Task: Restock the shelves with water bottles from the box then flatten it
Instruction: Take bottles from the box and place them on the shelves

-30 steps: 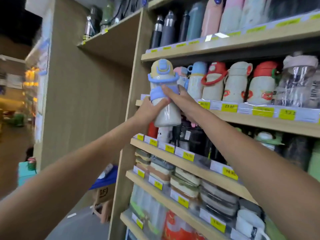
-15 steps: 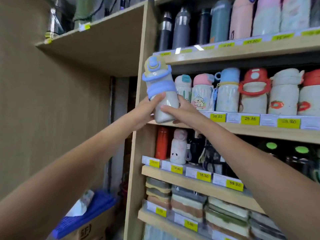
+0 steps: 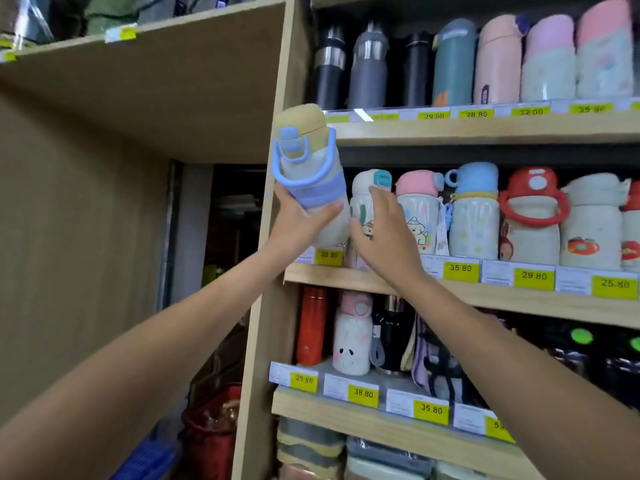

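Left hand [image 3: 298, 223]: wrapped round the lower body of the water bottle [image 3: 311, 168], thumb across the front, palm under its left side.
Right hand [image 3: 381, 237]: holding nothing, fingers straight and laid against the white teal-capped bottle [image 3: 362, 206] next door.
Step in hand: by the look of it, seating the bottle in the leftmost slot of the middle shelf [image 3: 329, 273].
Doing it well: bring upright before lowering. Nudge the neighbour rightward only enough to open a slot, without toppling the row. Lift the base over the price strip [image 3: 328, 254] rather than into it. Steer the lid clear of the side panel [image 3: 266, 306] and the upper shelf [image 3: 485, 128].
Bottle position: aloft, not yet seated, base just above the shelf's front edge. Top leaning left across the side panel. Touching the neighbour or only just beside it: cannot tell.
Bottle look: pale frosted body, lavender band round the middle, blue carry loop slung below a soft yellow lid with a blue latch. Probably light and easy in one hand.
Row behind: pink-capped bottle [image 3: 417, 209] and other printed ones, upright, packed side by side.
Upper shelf: taller dark and pastel flasks, well above.
Box: out of view.
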Demonstrator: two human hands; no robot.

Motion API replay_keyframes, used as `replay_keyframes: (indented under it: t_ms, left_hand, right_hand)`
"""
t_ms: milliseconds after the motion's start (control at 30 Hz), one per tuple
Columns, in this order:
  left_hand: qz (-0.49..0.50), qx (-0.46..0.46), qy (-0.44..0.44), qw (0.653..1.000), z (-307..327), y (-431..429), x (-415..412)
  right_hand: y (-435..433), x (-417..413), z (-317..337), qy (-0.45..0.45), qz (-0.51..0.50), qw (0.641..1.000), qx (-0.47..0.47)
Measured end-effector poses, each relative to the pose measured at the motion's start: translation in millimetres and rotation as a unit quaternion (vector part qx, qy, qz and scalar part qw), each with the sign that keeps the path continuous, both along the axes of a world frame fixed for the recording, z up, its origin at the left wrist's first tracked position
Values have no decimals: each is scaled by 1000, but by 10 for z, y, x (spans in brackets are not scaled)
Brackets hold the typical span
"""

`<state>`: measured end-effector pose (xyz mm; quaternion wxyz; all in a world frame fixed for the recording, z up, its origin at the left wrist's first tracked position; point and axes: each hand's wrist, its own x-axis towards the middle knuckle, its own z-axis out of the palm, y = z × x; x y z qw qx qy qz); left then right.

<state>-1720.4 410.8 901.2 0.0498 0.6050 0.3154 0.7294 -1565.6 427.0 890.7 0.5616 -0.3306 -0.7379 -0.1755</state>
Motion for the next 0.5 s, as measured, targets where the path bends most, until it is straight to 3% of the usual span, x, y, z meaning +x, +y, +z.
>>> replay_keyframes:
  t_ms: [100, 500]
  left_hand:
    - [-1, 5, 9, 1000, 89, 222, -48]
    - [14, -8, 36, 999, 94, 770, -93]
  right_hand:
    - [230, -29, 59, 32, -52, 998, -4]
    - [672, -254, 77, 16, -197, 980, -4]
